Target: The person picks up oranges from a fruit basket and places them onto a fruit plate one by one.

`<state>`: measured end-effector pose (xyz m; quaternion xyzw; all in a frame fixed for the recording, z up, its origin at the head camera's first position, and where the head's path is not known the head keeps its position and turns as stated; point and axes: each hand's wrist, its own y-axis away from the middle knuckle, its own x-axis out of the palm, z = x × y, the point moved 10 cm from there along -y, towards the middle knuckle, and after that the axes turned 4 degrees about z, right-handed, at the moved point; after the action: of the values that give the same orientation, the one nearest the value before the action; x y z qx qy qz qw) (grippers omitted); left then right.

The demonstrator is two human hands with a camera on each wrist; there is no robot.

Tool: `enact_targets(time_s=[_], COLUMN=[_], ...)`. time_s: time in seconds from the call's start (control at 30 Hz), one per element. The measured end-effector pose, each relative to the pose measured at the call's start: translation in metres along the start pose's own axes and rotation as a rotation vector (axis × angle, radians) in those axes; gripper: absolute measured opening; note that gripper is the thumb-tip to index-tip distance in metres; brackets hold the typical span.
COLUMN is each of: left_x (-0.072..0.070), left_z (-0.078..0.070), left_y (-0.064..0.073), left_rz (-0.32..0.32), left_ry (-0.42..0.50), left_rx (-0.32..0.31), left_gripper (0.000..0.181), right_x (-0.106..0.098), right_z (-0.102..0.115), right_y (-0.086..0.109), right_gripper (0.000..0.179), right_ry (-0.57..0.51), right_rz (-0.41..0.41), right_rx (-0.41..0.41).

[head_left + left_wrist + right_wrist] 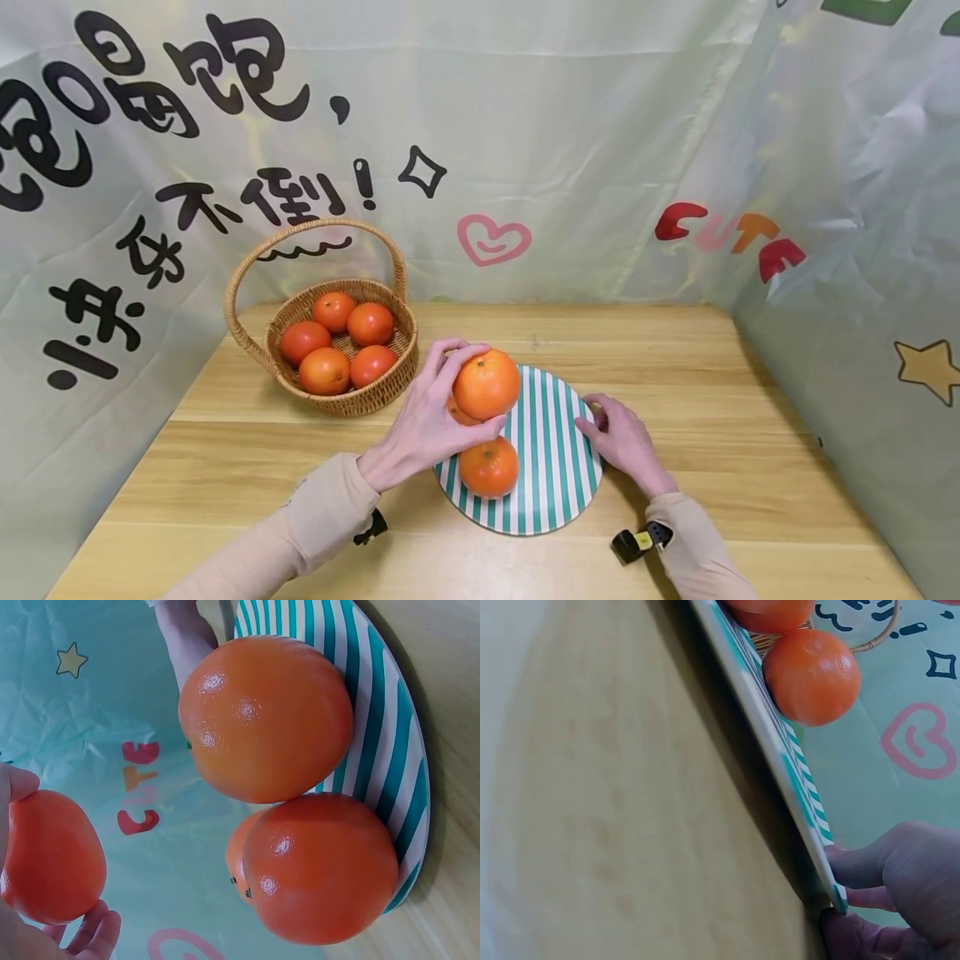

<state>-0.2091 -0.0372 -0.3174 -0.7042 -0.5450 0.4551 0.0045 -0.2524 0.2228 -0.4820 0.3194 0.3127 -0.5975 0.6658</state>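
Note:
In the head view my left hand (435,417) grips an orange (486,383) above the left part of a round plate (551,450) with green and white stripes. The left wrist view shows the held orange (56,859) between thumb and fingers, apart from the other fruit. An orange (487,468) lies on the plate near its front left. More oranges (322,870) sit there close together, partly hidden in the head view by my left hand and the held fruit. My right hand (621,437) pinches the plate's right rim, thumb (855,866) on top and fingers below.
A wicker basket (360,406) with a tall handle stands at the back left, holding several oranges (325,371). The wooden table (675,350) is bordered by printed cloth walls (585,167) at the back and sides.

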Motion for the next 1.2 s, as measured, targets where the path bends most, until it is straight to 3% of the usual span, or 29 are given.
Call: enact_targets(time_s=[0.17, 0.9, 1.2], left_x=[0.002, 0.001, 0.011], left_z=[0.0, 0.003, 0.001], left_y=[0.0, -0.001, 0.0], left_rz=[0.005, 0.006, 0.072], left_ry=[-0.002, 0.016, 0.069], left_rx=[0.001, -0.018, -0.051], left_gripper=[0.074, 0.074, 0.072], right_x=[-0.001, 0.001, 0.0], right_z=[0.001, 0.001, 0.002], right_y=[0.001, -0.001, 0.0], right_gripper=[0.043, 0.045, 0.043], right_ry=[0.003, -0.002, -0.009], right_rz=[-0.025, 0.013, 0.031], right_rx=[-0.011, 0.022, 0.029])
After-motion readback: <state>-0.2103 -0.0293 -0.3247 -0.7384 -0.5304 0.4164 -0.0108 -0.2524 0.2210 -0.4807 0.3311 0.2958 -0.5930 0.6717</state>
